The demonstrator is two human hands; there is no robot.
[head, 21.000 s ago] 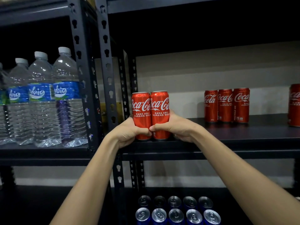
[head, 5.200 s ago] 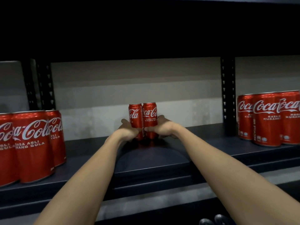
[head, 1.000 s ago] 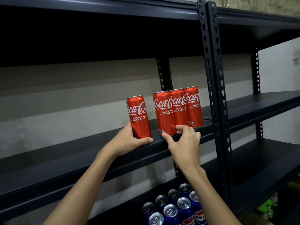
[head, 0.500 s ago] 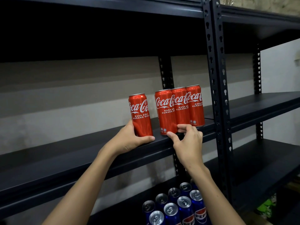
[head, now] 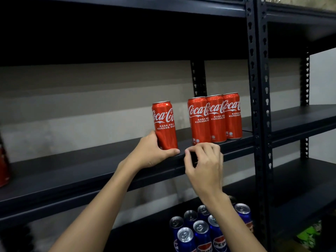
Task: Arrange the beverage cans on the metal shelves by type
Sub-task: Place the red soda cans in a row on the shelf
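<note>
One can (head: 165, 125) is stood alone on the middle shelf (head: 87, 170) near its front edge, with a row of three cans (head: 216, 118) just to the right. Pepsi cans (head: 201, 231) are packed together on the shelf below, further right.

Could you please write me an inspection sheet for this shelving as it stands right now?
Surface: dark metal shelf, bare between the can groups.
Job's things: lone Coke can upright near the front edge; three Coke cans upright in a touching row to its right; Pepsi cans clustered on the shelf below.
Clutter: red object at the left edge, too cut off to identify; green item low right, unclear.
Grippers: left hand grips the lone can's base; right hand curled, holding nothing, just below the row.
Cables: nothing seen.
Surroundings: perforated uprights, grey wall.
</note>
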